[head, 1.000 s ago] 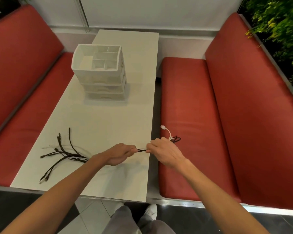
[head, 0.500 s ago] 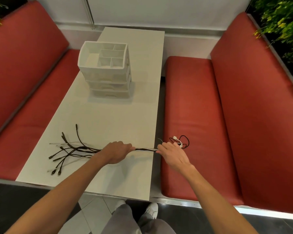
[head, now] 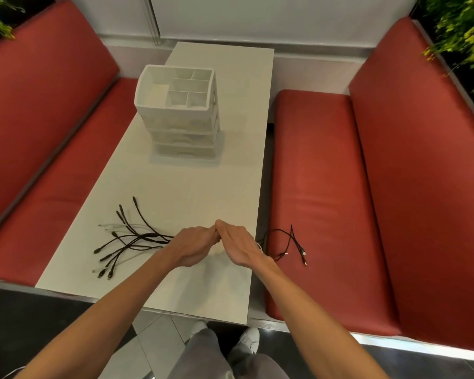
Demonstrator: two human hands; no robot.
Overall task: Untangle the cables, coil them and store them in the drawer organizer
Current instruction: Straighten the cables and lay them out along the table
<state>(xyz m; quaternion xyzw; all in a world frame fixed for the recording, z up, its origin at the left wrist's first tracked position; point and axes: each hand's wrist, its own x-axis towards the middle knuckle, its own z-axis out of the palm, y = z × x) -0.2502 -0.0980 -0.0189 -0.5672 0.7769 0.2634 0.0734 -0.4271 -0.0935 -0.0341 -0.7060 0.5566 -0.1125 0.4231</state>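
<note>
Black and white thin cables fan out on the white table beside the left hand. Their other ends trail over the edge onto the red padded bench. Half a second ago the hands were apart. Now the right hand meets the left, both curled round the cables, with the fingertips hidden. The white plastic drawer organizer stands well beyond.

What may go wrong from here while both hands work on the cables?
The black cable ends lie off the table, over the red bench; they may slip into the gap or snag on the table edge. The left hand and right hand hold the cable bundle at one spot, so a hard pull may tighten the tangle.
</note>
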